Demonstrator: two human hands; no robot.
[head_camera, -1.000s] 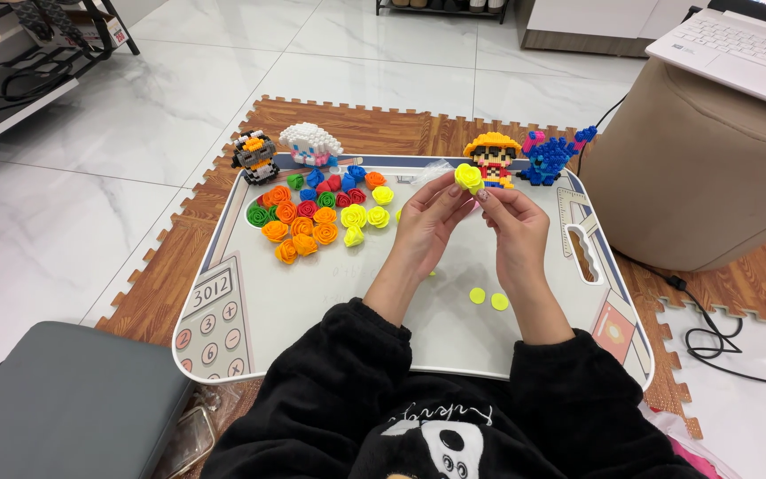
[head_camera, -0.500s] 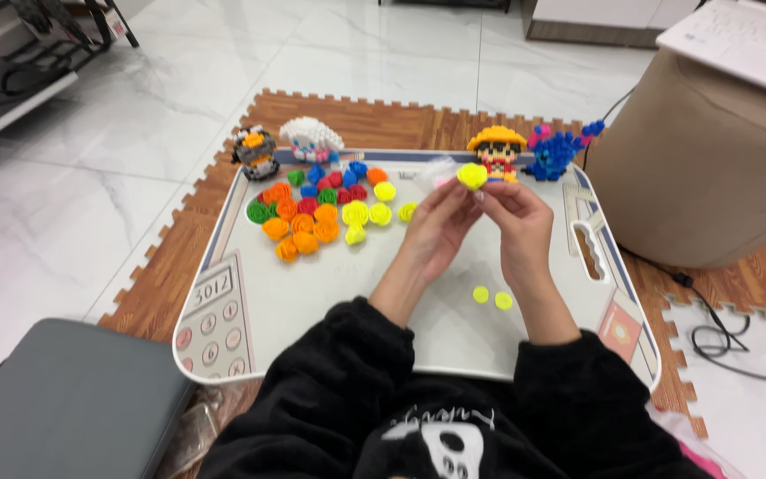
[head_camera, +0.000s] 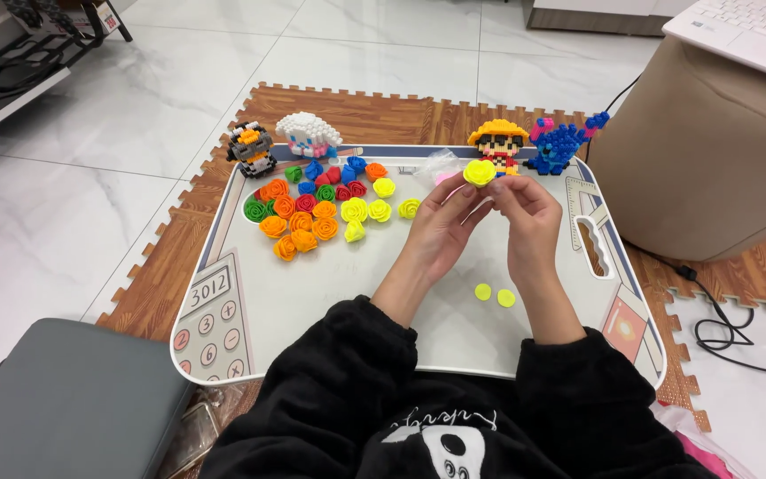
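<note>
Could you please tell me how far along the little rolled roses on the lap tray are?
Done: a pile of finished roses in orange, red, green, blue and yellow lies on the lap tray. In hand: left hand and right hand pinch a yellow rose. Left: two yellow discs lie flat, unrolled.

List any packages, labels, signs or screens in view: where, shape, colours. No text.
Calculator picture: printed on the tray's near left corner, beige panel with round buttons.
Small square picture: printed on the tray's near right corner, orange-red.
Ruler-like marks: printed on the tray's right edge, pale.
Clear plastic bag: far side of the tray, crumpled.
Laptop: on the tan stool, top right, white; only its keyboard shows.
</note>
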